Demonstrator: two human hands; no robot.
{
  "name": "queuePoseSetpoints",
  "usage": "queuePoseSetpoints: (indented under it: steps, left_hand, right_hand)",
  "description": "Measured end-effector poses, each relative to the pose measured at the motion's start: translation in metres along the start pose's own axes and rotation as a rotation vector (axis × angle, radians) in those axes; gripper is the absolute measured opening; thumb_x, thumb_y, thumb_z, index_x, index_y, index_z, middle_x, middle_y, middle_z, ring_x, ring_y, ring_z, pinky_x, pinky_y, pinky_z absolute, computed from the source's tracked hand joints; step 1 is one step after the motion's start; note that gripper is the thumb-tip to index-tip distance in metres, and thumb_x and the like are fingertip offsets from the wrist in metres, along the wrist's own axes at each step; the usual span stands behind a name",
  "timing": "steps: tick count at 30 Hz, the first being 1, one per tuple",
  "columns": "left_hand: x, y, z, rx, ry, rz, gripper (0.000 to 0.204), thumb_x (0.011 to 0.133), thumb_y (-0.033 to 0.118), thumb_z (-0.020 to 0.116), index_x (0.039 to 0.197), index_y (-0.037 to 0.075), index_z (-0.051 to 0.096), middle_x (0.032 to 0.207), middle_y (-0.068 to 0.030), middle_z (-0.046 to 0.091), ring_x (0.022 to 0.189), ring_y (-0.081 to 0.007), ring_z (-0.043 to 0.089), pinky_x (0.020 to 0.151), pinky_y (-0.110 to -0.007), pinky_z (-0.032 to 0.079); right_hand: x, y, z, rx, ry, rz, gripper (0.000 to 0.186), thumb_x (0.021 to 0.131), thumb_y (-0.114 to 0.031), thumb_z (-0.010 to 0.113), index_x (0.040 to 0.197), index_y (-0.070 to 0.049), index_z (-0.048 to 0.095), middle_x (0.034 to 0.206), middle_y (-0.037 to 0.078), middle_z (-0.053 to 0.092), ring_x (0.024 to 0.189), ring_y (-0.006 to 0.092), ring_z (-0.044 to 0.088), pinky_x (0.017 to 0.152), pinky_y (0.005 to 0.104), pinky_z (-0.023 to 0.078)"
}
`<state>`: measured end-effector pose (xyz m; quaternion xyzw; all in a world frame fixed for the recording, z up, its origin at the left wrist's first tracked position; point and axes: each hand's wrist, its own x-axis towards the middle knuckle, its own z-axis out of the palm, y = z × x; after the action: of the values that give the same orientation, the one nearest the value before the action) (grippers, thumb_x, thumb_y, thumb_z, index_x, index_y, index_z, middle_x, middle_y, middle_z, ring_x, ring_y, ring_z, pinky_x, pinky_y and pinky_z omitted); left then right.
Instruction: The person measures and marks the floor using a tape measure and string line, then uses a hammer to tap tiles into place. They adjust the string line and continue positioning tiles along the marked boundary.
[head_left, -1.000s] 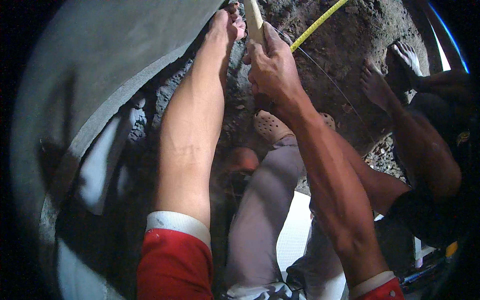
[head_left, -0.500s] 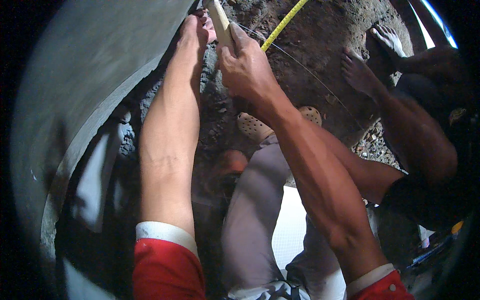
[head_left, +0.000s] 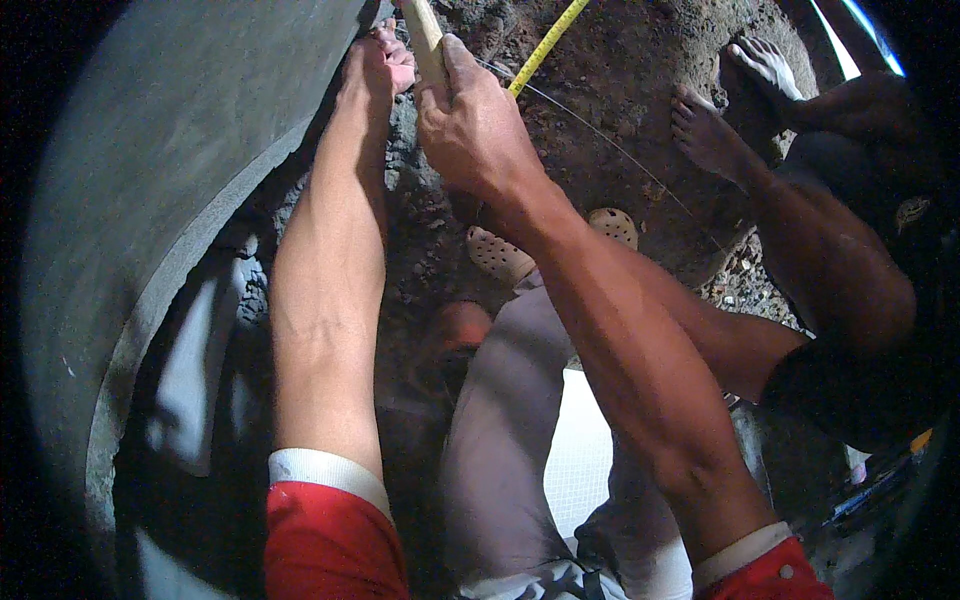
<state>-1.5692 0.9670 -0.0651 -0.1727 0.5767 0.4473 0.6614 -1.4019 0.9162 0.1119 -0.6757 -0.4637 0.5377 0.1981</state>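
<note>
Gripping wooden handle (head_left: 424, 42) — right hand (head_left: 475, 130) fisted, left hand (head_left: 375, 60) outstretched

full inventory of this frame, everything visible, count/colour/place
concrete ring: 1, grey, left, curved wall
wooden handle: 1, pale, top centre, gripped by the right hand
tape measure: 1, yellow, top centre, across the soil
string: 1, thin, pale, over the soil right of centre
soil: brown, stony, upper middle
perforated clogs: 2, beige, centre
co-worker's bare feet: 2, upper right
grey trousers: 1 pair, bottom centre
left hand: at the ring's edge, red sleeve
right hand: shut on the handle, red sleeve
</note>
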Motion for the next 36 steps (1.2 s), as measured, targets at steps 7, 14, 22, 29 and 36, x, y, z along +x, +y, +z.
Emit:
queuePoseSetpoints:
  steps: [7, 14, 22, 29, 36]
  left_hand:
    - [0.002, 0.002, 0.002, 0.012, -0.004, 0.0, 0.016, 0.103, 0.018, 0.055, 0.091, 0.011, 0.063, 0.056, 0.0094, 0.043, 0.044, -0.0071, 0.032, 0.044, -0.024, 0.023]
    - [0.003, 0.001, 0.003, 0.031, 0.001, 0.0, 0.016, 0.102, 0.018, 0.055, 0.09, 0.011, 0.063, 0.056, 0.0096, 0.042, 0.044, -0.0073, 0.031, 0.044, -0.024, 0.023]
    - [0.007, 0.002, 0.008, 0.03, -0.009, 0.005, 0.017, 0.102, 0.018, 0.055, 0.089, 0.011, 0.062, 0.056, 0.0099, 0.04, 0.044, -0.0074, 0.03, 0.044, -0.024, 0.023]
    - [0.005, 0.004, 0.004, 0.036, -0.014, -0.004, 0.018, 0.102, 0.019, 0.055, 0.088, 0.011, 0.061, 0.055, 0.0101, 0.039, 0.044, -0.0075, 0.029, 0.045, -0.024, 0.023]
    - [0.007, 0.005, 0.007, 0.028, -0.023, -0.015, 0.018, 0.102, 0.019, 0.055, 0.087, 0.011, 0.061, 0.055, 0.0103, 0.037, 0.043, -0.0076, 0.028, 0.045, -0.025, 0.023]
  right_hand:
    - [0.001, -0.003, -0.006, 0.0, -0.142, 0.036, 0.034, 0.096, -0.016, 0.053, 0.126, 0.001, 0.056, 0.099, 0.031, 0.069, 0.091, 0.0485, 0.069, 0.08, 0.0518, 0.053]
    - [0.003, -0.003, -0.001, -0.057, -0.123, 0.062, 0.034, 0.097, -0.016, 0.051, 0.125, 0.001, 0.055, 0.099, 0.033, 0.068, 0.094, 0.05, 0.068, 0.081, 0.0533, 0.053]
    - [-0.004, -0.005, -0.001, -0.087, -0.117, 0.076, 0.041, 0.097, -0.016, 0.052, 0.135, -0.002, 0.05, 0.096, 0.033, 0.068, 0.095, 0.0515, 0.067, 0.08, 0.0552, 0.052]
    - [-0.037, 0.026, 0.039, 0.209, -0.09, 0.086, 0.038, 0.106, -0.021, 0.05, 0.135, 0.003, 0.052, 0.085, 0.015, 0.064, 0.077, 0.0298, 0.066, 0.065, 0.042, 0.053]
    - [-0.032, 0.031, 0.029, -0.106, 0.04, -0.061, 0.038, 0.106, -0.022, 0.048, 0.133, 0.005, 0.054, 0.091, 0.025, 0.066, 0.081, 0.0378, 0.068, 0.068, 0.0463, 0.052]
